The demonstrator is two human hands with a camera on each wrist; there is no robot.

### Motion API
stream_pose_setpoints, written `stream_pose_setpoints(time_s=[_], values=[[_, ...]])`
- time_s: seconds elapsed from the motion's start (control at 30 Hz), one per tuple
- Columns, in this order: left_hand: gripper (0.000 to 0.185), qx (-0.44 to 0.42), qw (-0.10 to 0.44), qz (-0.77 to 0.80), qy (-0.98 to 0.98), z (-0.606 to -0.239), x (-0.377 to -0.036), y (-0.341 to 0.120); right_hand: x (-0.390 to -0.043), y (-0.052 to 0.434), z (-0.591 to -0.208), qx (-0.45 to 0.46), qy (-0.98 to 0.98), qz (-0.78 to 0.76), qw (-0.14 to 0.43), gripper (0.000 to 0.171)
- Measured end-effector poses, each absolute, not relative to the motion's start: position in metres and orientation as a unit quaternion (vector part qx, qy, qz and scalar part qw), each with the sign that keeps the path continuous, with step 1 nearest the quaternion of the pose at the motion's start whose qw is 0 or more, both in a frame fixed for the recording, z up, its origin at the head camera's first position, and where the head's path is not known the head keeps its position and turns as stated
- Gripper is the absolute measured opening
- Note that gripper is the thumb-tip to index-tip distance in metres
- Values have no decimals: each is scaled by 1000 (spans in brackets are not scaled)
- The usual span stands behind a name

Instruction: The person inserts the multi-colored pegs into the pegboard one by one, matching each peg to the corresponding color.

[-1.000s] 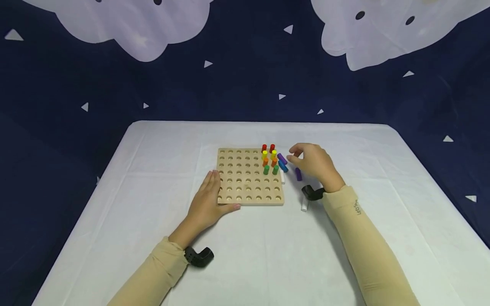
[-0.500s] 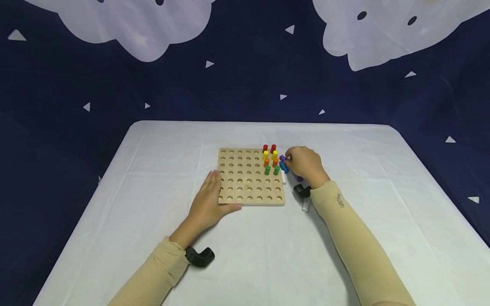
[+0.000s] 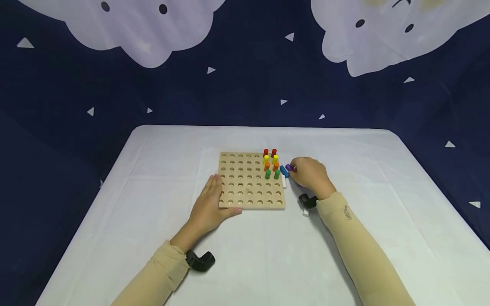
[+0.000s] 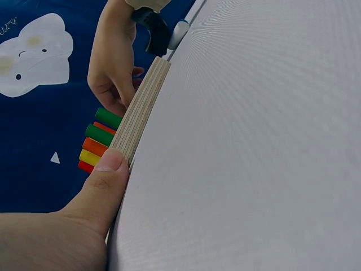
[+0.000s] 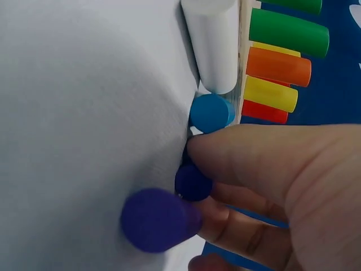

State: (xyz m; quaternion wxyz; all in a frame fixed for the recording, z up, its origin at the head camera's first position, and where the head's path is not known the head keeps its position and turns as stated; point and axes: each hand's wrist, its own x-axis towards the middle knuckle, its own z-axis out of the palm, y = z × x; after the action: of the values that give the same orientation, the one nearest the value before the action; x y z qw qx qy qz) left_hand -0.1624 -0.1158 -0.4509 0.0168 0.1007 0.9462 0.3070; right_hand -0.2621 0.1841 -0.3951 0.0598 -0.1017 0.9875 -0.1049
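Note:
A wooden pegboard [image 3: 249, 180] lies on the table with red, yellow, orange and green pegs upright at its right side. My left hand [image 3: 206, 202] rests against the board's left edge, fingers straight, thumb along the front edge. The left wrist view shows that thumb [image 4: 101, 186] touching the board's side. Right of the board, my right hand [image 3: 311, 173] pinches a purple peg [image 3: 289, 167], dark in the right wrist view between thumb and fingers. Beside it lies a blue peg [image 3: 284, 171]. Another purple peg [image 5: 155, 220] is near the fingers, hidden by the hand in the head view.
A white peg [image 3: 284, 182] lies along the board's right edge. Another white peg [image 3: 306, 212] is partly covered by the black wrist camera [image 3: 308, 201]. The white table [image 3: 245, 263] stands before a dark blue patterned cloth [image 3: 245, 93].
My right hand has come down to the pegs and grasped the far purple peg, which has shifted right and nearer to me. The left hand stays in place; the head view has tilted slightly.

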Motion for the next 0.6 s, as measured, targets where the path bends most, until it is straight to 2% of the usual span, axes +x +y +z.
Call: stream_pose_setpoints(time_s=[0.6], values=[[126,106,12,303,947,-450,-162,-115,-254,194,-390,-91,970,-220,50,25]])
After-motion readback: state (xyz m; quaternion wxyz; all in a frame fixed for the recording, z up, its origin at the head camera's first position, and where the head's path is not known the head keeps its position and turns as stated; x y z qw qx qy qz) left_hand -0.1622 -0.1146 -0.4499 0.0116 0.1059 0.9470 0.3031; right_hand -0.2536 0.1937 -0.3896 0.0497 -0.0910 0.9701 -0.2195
